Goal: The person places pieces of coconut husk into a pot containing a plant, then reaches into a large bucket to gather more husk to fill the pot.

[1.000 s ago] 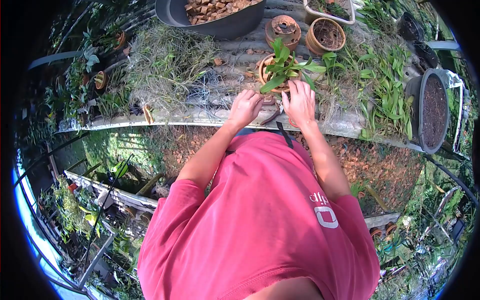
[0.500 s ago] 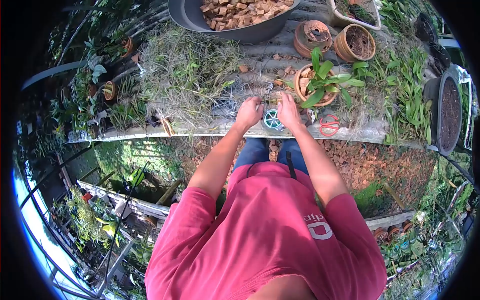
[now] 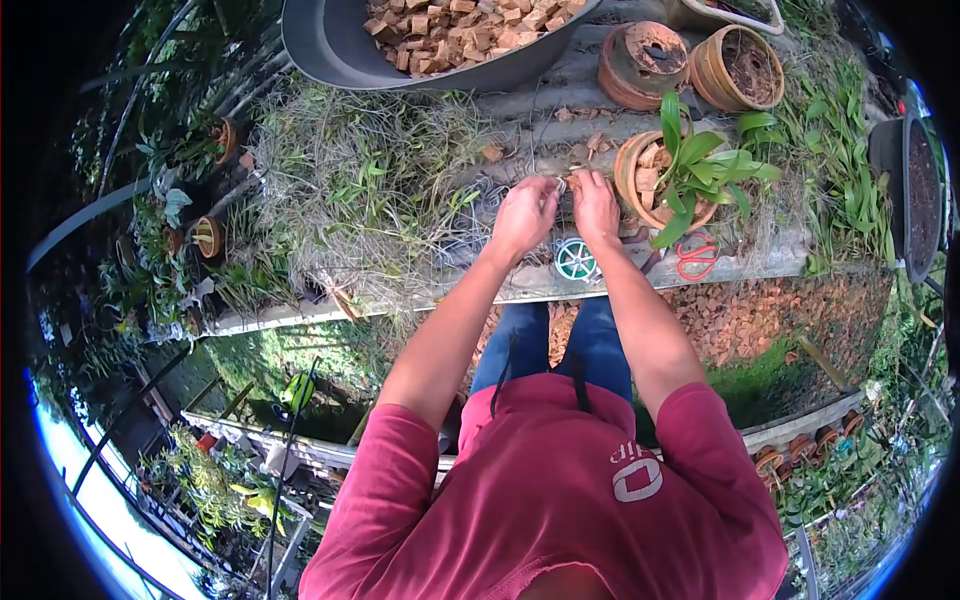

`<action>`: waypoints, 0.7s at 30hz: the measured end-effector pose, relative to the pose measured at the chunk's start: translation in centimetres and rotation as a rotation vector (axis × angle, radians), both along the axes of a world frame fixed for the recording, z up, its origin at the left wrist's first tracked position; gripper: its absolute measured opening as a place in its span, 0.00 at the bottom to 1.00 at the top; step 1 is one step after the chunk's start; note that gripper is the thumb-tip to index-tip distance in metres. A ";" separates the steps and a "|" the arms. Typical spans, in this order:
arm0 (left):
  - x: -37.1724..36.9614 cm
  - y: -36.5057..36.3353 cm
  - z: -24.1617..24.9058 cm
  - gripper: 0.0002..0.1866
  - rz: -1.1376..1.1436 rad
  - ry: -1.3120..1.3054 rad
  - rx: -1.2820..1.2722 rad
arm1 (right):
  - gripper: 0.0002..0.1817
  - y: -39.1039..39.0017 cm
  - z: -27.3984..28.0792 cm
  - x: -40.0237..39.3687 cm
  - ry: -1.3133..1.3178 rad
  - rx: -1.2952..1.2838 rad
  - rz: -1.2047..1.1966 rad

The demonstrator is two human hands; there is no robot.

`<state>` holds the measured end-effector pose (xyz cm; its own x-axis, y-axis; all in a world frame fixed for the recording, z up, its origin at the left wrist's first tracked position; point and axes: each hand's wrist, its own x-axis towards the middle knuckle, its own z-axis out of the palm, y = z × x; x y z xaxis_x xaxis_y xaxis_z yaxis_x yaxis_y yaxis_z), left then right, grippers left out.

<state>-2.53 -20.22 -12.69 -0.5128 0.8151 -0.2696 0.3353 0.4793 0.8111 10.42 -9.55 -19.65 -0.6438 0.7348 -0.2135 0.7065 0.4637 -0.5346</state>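
My left hand (image 3: 527, 212) and my right hand (image 3: 597, 207) are close together over the worktable, fingertips bent inward and nearly meeting. Both look pinched, but whatever sits between the fingers is too small to make out. Just below my right hand lies a round green-and-white reel (image 3: 576, 260), close to the table's front edge. Red-handled scissors (image 3: 696, 256) rest to its right. Beside my right hand stands a clay pot (image 3: 628, 178) filled with chunks, with a broad-leaved green plant (image 3: 698, 160) in it.
A large dark tub (image 3: 330, 62) of brown chunks (image 3: 450, 40) stands at the back. Two clay pots (image 3: 628, 85) (image 3: 712, 75) sit behind the plant. Stringy, grassy plants (image 3: 350, 170) cover the left side; leafy ones (image 3: 840, 165) lie right. A dark planter (image 3: 918, 200) stands far right.
Both hands have moved forward, away from the reel, and their fingertips have come closer together. The whole view has shifted slightly, with the table items appearing farther right.
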 end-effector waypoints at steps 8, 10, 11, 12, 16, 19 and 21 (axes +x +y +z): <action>-2.3 10.1 -3.5 0.23 -0.240 0.316 0.040 | 0.20 -2.6 0.8 4.1 0.052 0.025 -0.121; -1.8 12.4 -5.4 0.26 -0.301 0.317 -0.065 | 0.17 -2.8 1.4 4.3 0.036 0.014 -0.192; -1.3 12.5 -6.4 0.26 -0.325 0.293 -0.130 | 0.16 -2.8 2.0 4.2 0.024 -0.043 -0.229; -0.7 12.5 -6.5 0.26 -0.347 0.269 -0.194 | 0.15 -2.6 2.4 4.1 0.012 -0.099 -0.265; 0.7 11.7 -9.7 0.27 -0.385 0.348 -0.231 | 0.18 -2.7 1.3 4.5 0.060 -0.020 -0.291; -1.0 10.7 -9.0 0.20 -0.356 0.257 -0.152 | 0.18 -3.4 0.3 5.7 0.078 0.090 -0.269; -3.2 10.6 -8.2 0.17 -0.326 0.109 -0.173 | 0.17 -3.7 -0.5 6.5 0.068 0.170 -0.299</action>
